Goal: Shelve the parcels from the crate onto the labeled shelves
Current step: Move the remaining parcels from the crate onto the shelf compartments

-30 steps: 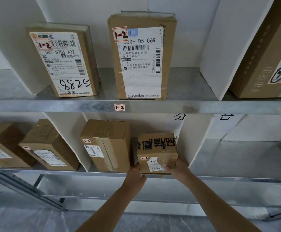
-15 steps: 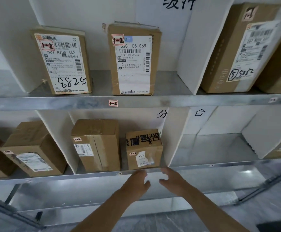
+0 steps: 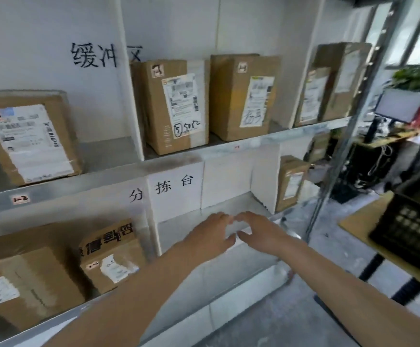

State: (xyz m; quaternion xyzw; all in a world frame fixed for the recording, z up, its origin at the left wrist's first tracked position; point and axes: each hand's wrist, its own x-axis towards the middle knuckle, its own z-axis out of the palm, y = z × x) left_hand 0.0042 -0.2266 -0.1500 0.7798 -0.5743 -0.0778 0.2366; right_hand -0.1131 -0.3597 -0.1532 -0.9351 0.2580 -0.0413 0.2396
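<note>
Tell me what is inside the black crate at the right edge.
The black crate sits on a brown board, partly cut off by the frame. Only its latticed side wall and rim show; the interior is blurred and hidden, so any parcels left inside cannot be seen. Both hands, left and right, are empty.

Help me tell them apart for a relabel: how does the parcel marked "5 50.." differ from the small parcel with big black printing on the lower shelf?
The marked parcel stands tall on the upper shelf; the printed parcel is smaller, squatter and sits a shelf lower. The marked parcel has a large label with handwriting; the printed parcel has a small crumpled label and bold upside-down characters. Both are brown cardboard with a small tag.
</note>
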